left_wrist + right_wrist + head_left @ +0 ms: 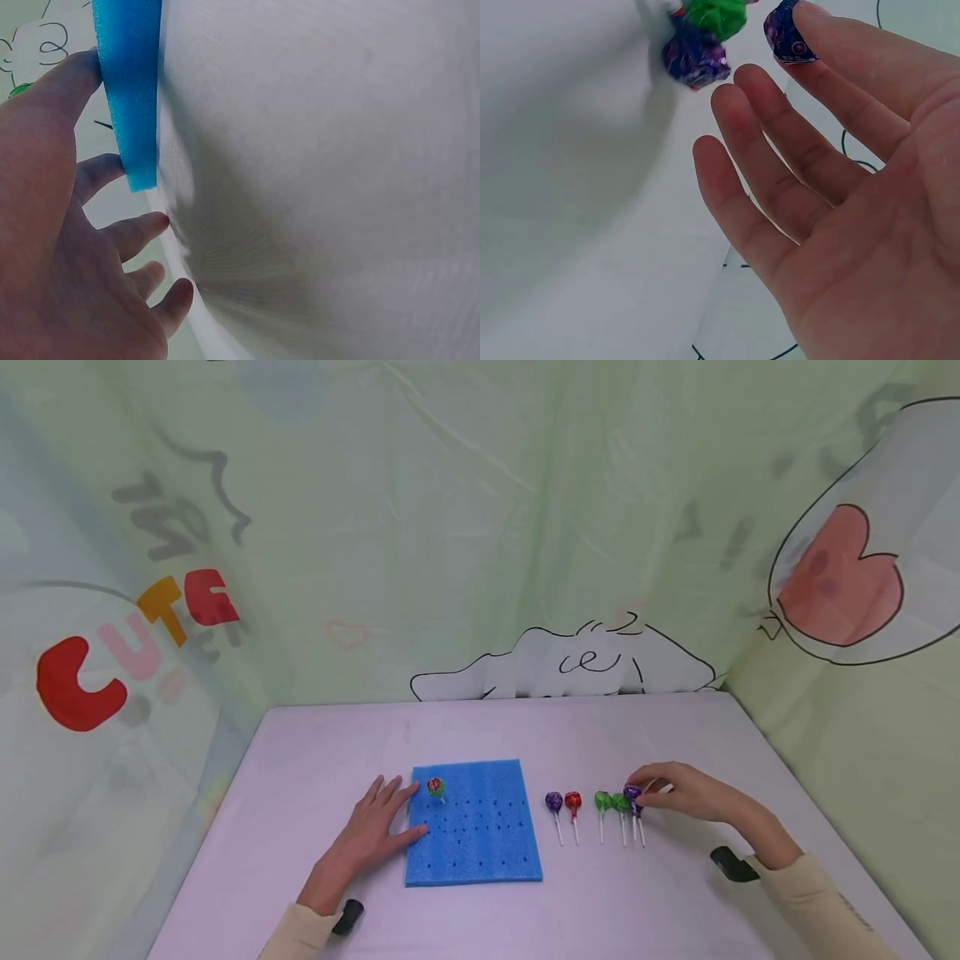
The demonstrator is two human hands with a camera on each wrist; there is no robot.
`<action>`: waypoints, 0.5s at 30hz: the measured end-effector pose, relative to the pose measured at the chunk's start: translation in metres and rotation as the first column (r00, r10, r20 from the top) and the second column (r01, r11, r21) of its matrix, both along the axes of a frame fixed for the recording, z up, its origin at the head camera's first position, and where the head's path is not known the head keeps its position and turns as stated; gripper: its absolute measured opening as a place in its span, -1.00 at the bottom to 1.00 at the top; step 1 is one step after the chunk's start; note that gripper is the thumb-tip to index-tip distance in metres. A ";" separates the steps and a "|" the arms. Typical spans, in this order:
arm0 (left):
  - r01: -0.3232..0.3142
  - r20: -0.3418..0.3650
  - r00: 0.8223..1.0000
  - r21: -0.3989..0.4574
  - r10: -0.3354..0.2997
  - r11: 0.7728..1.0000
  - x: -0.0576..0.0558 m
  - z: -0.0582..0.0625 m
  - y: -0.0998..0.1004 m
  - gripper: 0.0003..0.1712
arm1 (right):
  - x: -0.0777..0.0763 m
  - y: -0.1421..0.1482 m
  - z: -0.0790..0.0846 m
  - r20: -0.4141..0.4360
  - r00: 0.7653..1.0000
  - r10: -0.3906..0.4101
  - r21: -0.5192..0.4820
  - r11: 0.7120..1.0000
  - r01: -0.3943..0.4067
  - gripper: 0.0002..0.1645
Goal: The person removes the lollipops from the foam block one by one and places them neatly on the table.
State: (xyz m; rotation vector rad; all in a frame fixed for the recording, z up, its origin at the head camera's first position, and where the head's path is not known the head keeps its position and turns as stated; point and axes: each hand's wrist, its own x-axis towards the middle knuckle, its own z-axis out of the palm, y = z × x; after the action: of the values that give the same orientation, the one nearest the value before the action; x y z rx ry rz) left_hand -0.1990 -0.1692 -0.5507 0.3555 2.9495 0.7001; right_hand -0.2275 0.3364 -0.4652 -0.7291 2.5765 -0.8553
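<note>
My left hand spreads its fingers at the left edge of a blue foam board dotted with small holes. The thumb and index fingertip touch that edge. One red-and-green lollipop stands in the board's upper left. Over on the right, my right hand pinches a purple lollipop by its wrapped head between thumb and index finger, the other fingers loosely extended. Just below it, another purple lollipop lies on the table, beside two green lollipops.
Between the board and the green lollipops lie a purple lollipop and a red lollipop, sticks toward me. The white table backs onto a printed curtain, which also hangs along both sides.
</note>
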 end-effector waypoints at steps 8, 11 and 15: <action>-0.003 0.001 1.000 0.003 0.003 1.000 0.000 0.001 0.000 -0.09 | -0.001 0.014 0.000 0.014 1.000 0.013 0.038 0.999 -0.014 -0.65; -0.001 0.001 1.000 0.007 0.001 1.000 0.002 0.003 0.001 -0.10 | -0.003 0.019 -0.001 0.014 1.000 0.024 0.070 0.997 -0.025 -0.68; 0.002 -0.002 1.000 0.010 -0.002 1.000 0.003 0.005 0.001 -0.10 | -0.004 0.022 -0.003 0.033 0.999 0.018 0.098 0.995 -0.022 -0.70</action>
State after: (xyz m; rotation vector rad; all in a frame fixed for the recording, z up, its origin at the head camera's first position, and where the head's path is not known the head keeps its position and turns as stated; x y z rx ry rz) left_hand -0.1964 -0.1680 -0.5455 0.3594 2.9480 0.7150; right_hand -0.2313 0.3584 -0.4679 -0.7053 2.5577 -0.7231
